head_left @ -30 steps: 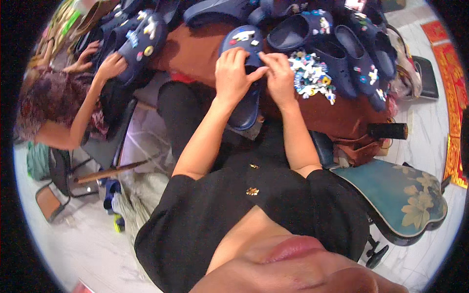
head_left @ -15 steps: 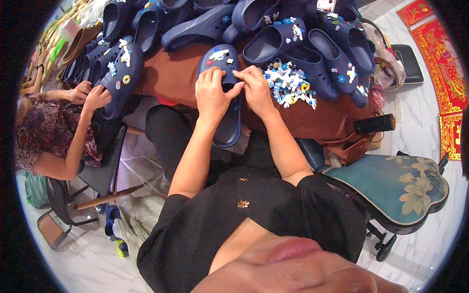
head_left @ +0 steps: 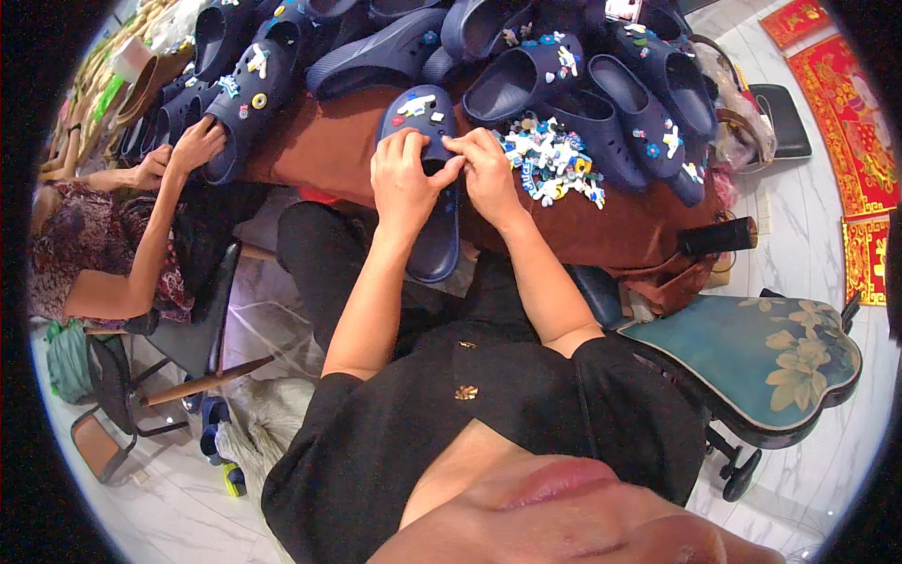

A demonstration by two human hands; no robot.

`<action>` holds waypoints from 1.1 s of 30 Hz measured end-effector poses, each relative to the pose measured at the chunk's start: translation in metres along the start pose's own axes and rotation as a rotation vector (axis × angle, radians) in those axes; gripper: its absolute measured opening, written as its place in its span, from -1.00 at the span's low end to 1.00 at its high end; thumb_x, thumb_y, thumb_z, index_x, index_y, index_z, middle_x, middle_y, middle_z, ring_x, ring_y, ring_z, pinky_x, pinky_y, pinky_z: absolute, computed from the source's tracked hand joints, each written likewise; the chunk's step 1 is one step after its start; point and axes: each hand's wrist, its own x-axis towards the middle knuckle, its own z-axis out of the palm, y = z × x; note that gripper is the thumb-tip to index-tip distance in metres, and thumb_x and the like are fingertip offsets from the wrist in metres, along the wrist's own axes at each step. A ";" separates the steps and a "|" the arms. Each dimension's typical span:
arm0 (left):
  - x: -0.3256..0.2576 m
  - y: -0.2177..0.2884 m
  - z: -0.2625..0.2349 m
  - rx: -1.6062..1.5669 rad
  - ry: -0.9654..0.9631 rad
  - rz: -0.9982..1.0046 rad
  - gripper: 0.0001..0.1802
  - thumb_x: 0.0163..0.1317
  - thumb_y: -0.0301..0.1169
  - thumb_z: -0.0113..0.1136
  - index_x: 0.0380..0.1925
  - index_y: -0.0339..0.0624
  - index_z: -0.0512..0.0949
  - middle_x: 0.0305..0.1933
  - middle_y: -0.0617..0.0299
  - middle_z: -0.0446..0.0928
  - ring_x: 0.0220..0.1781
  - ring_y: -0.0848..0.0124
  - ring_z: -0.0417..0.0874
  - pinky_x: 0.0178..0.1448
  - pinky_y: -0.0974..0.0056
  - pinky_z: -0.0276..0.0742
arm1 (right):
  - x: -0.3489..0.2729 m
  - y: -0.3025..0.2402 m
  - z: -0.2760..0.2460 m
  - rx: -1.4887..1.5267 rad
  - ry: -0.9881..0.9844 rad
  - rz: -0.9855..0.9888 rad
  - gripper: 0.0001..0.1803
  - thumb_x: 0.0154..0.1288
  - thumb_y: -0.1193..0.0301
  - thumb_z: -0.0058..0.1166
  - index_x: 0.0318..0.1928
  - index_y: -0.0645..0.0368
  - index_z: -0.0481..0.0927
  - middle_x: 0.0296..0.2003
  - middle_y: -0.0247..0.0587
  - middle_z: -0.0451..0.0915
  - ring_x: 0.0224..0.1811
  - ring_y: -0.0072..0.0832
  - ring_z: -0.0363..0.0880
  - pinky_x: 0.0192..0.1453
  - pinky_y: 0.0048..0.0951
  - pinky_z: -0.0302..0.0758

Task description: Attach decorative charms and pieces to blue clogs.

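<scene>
Navy clog [head_left: 427, 193] lies lengthwise, toe away from the person, heel overhanging the table [head_left: 329, 150]. Left hand [head_left: 402, 183] and right hand [head_left: 489, 174] both pinch its upper.

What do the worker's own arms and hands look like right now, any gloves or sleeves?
Both forearms are bare. The left hand and right hand wear no gloves, and no rings or watch show. Short black sleeves of a black top end above the elbows.

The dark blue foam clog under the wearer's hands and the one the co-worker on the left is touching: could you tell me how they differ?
The dark blue foam clog lies lengthwise, overhanging the table edge; the co-worker's clog lies slanted, fully on it. Both hands work the first, one the second. Both carry small charms.
</scene>
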 end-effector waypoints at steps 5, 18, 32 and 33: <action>0.000 0.000 0.000 -0.013 0.005 -0.006 -0.52 -0.04 -0.16 0.51 -0.25 -0.25 0.58 -0.11 0.00 0.61 0.00 0.01 0.59 0.07 0.01 0.51 | -0.001 -0.001 0.003 0.025 0.017 0.059 -0.65 0.09 0.73 0.02 -0.11 0.28 0.69 -0.20 -0.08 0.55 -0.06 -0.12 0.49 0.05 -0.22 0.44; -0.002 0.001 -0.004 -0.055 0.007 0.018 -0.51 -0.06 -0.15 0.53 -0.25 -0.26 0.58 -0.10 0.00 0.61 0.00 0.02 0.59 0.08 0.02 0.52 | 0.000 -0.012 -0.012 -0.105 0.034 -0.029 -0.55 0.11 0.69 0.08 0.05 0.21 0.67 -0.15 -0.11 0.65 0.03 -0.15 0.48 0.16 -0.20 0.45; 0.001 0.001 -0.001 -0.033 0.029 0.014 -0.51 -0.08 -0.12 0.50 -0.27 -0.26 0.60 -0.21 0.11 0.60 -0.02 0.12 0.60 0.06 0.04 0.47 | -0.001 -0.012 -0.006 -0.026 0.065 0.004 -0.59 0.12 0.72 0.04 0.00 0.23 0.66 -0.23 -0.07 0.65 -0.11 -0.12 0.53 0.02 -0.18 0.49; 0.001 0.001 0.000 -0.030 0.033 0.012 -0.51 -0.08 -0.12 0.50 -0.27 -0.26 0.60 -0.21 0.11 0.60 -0.02 0.12 0.60 0.06 0.04 0.47 | 0.000 -0.012 -0.005 -0.005 0.061 0.016 -0.62 0.12 0.72 0.04 -0.03 0.24 0.66 -0.23 -0.06 0.65 -0.11 -0.11 0.54 0.01 -0.18 0.49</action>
